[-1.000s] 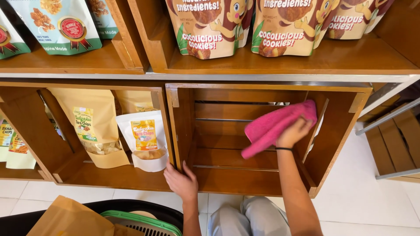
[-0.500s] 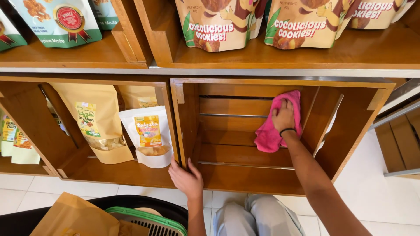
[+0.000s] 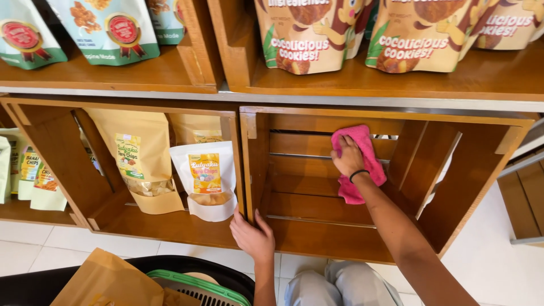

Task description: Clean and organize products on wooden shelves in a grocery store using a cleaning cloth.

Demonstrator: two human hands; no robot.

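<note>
Presently, right hand (image 3: 347, 158) pressing pink cloth (image 3: 362, 164) flat against crate's (image 3: 453, 226) back slats, left hand (image 3: 253, 237) open on divider (image 3: 248, 164)

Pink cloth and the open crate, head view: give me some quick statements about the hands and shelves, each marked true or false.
1. The right hand presses the pink cloth against the slatted back of the empty wooden crate. True.
2. The left hand holds a snack pouch. False: it rests on the crate's lower front edge, holding nothing.
3. The white pouch stands in the compartment left of the crate. True.
4. The shelf above the crate is bare. False: cookie bags stand on it.
5. A green basket shows at the bottom edge. True.
</note>
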